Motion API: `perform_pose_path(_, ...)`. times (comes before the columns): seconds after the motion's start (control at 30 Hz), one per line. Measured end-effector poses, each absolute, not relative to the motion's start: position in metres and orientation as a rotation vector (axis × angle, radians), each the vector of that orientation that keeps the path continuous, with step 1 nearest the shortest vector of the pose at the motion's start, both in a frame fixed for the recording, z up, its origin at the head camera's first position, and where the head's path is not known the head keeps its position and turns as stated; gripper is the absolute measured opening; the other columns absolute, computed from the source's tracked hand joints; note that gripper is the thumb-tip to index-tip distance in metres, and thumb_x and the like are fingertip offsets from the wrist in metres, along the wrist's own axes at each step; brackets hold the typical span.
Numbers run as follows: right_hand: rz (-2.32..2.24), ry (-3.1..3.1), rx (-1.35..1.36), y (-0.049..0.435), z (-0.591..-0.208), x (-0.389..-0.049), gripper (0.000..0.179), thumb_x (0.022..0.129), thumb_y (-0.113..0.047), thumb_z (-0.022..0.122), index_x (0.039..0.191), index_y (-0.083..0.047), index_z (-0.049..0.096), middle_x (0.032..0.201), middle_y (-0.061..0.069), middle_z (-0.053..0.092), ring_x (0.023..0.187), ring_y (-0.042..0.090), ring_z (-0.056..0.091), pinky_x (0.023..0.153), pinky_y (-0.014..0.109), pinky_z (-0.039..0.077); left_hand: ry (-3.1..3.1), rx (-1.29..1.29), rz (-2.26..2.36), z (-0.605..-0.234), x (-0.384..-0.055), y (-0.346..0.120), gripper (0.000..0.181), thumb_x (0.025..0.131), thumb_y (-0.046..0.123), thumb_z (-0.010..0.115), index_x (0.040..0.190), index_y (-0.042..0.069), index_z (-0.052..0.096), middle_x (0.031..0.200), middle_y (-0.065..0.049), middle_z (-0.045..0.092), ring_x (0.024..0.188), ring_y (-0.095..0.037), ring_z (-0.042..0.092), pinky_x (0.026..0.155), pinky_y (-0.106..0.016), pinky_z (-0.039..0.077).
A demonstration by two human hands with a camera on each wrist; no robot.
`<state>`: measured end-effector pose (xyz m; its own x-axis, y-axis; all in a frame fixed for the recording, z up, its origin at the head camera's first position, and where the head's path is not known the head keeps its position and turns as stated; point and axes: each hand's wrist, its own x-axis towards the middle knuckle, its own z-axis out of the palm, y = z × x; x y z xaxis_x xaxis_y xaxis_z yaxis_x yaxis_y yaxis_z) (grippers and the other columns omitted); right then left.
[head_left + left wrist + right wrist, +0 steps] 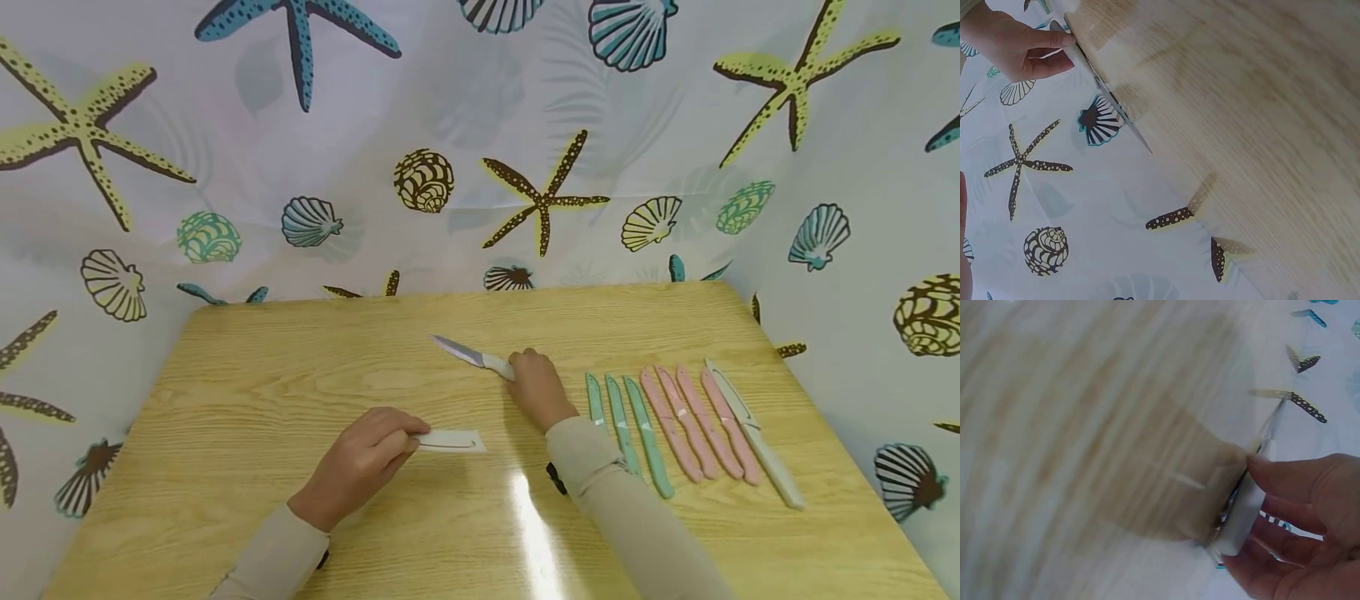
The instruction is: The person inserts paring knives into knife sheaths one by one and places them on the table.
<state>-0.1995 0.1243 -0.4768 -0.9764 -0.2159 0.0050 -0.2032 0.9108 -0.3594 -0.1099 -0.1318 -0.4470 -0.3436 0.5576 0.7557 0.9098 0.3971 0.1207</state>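
Observation:
My right hand grips a knife by its white handle, low over the wooden table in the head view. Its bare blade points to the far left. In the right wrist view the thumb and fingers close round the white handle. The left wrist view also catches that right hand and the slim blade. Nearer to me, my left hand pinches one end of a flat white blade cover with a dark curved line on it, pointing right.
On the right of the table lie three green knives, several pink knives and a sheathed white knife, side by side. A white cloth printed with starfish and shells hangs round the table's back and sides.

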Motion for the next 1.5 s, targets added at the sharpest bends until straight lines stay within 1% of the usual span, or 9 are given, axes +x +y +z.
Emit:
perform_pose_path(0.13,-0.490,3.048,-0.369,0.126,-0.477,-0.197,0.013,0.087,-0.001,0.068,0.097,0.009,0.067,0.087,0.018,0.063,0.081,0.030,0.063,0.073,0.038,0.056,-2.018,-1.258,-0.718,-0.447,-0.109,-0.132,0.023,0.100,0.015,0.053,0.080,0.007,0.063,0.099,-0.004,0.069,0.087,-0.017,0.065,0.077,-0.028,0.054)
perform_pose_path(0.3,-0.508,3.026,-0.361,0.131,-0.475,-0.191,0.010,0.087,0.002,0.068,0.093,0.010,0.067,0.083,0.018,0.063,0.077,0.029,0.064,0.068,0.035,0.056,-2.005,-1.266,-0.716,-0.446,-0.109,-0.132,0.022,0.099,0.014,0.055,0.080,0.007,0.064,0.098,-0.004,0.069,0.087,-0.018,0.065,0.077,-0.028,0.054)
perform_pose_path(0.4,-0.546,3.010,-0.341,0.134,-0.473,-0.188,0.009,0.086,0.003,0.068,0.093,0.009,0.068,0.084,0.018,0.064,0.078,0.028,0.065,0.068,0.035,0.057,-1.995,-1.271,-0.717,-0.445,-0.109,-0.131,0.023,0.099,0.013,0.055,0.080,0.006,0.065,0.098,-0.005,0.069,0.087,-0.018,0.065,0.077,-0.028,0.054)
perform_pose_path(0.5,-0.550,3.008,-0.337,0.136,-0.473,-0.184,0.010,0.086,0.003,0.068,0.094,0.009,0.068,0.085,0.017,0.064,0.081,0.028,0.064,0.072,0.036,0.056,-1.985,-1.273,-0.718,-0.445,-0.109,-0.131,0.023,0.099,0.013,0.054,0.080,0.006,0.064,0.098,-0.005,0.069,0.086,-0.018,0.065,0.077,-0.028,0.054)
perform_pose_path(0.63,-0.578,3.031,-0.340,0.143,-0.470,-0.176,0.011,0.085,0.002,0.069,0.094,0.007,0.069,0.085,0.016,0.065,0.081,0.028,0.064,0.072,0.037,0.056,-1.970,-1.277,-0.725,-0.444,-0.110,-0.130,0.022,0.099,0.013,0.055,0.081,0.006,0.064,0.099,-0.006,0.069,0.086,-0.018,0.065,0.077,-0.029,0.053)
perform_pose_path(0.73,-0.650,3.063,-0.367,0.150,-0.467,-0.166,0.014,0.085,0.002,0.070,0.098,0.008,0.068,0.088,0.017,0.065,0.081,0.028,0.064,0.071,0.037,0.056,-1.958,-1.280,-0.723,-0.443,-0.110,-0.129,0.021,0.099,0.012,0.055,0.081,0.006,0.065,0.099,-0.006,0.069,0.086,-0.019,0.065,0.076,-0.029,0.053)
perform_pose_path(0.93,-0.744,3.160,-0.440,0.166,-0.462,-0.140,0.024,0.083,0.001,0.072,0.105,0.008,0.067,0.098,0.019,0.067,0.087,0.032,0.065,0.073,0.042,0.057,-1.939,-1.273,-0.751,-0.443,-0.110,-0.128,0.019,0.098,0.012,0.055,0.083,0.005,0.065,0.099,-0.008,0.069,0.086,-0.020,0.065,0.076,-0.029,0.053)
perform_pose_path(1.2,-0.755,3.255,-0.462,0.185,-0.457,-0.104,0.028,0.079,0.000,0.077,0.105,0.005,0.068,0.097,0.019,0.066,0.084,0.032,0.065,0.068,0.043,0.057,-1.925,-1.256,-0.783,-0.445,-0.109,-0.128,0.019,0.098,0.010,0.056,0.083,0.004,0.066,0.099,-0.009,0.069,0.087,-0.021,0.065,0.077,-0.030,0.053)
perform_pose_path(1.5,-0.803,3.341,-0.558,0.208,-0.451,-0.069,0.036,0.071,0.007,0.080,0.105,0.006,0.067,0.101,0.018,0.066,0.087,0.032,0.066,0.069,0.041,0.058,-1.907,-1.217,-0.771,-0.446,-0.110,-0.130,0.023,0.099,0.011,0.054,0.080,0.003,0.064,0.098,-0.009,0.069,0.086,-0.022,0.065,0.077,-0.030,0.053)
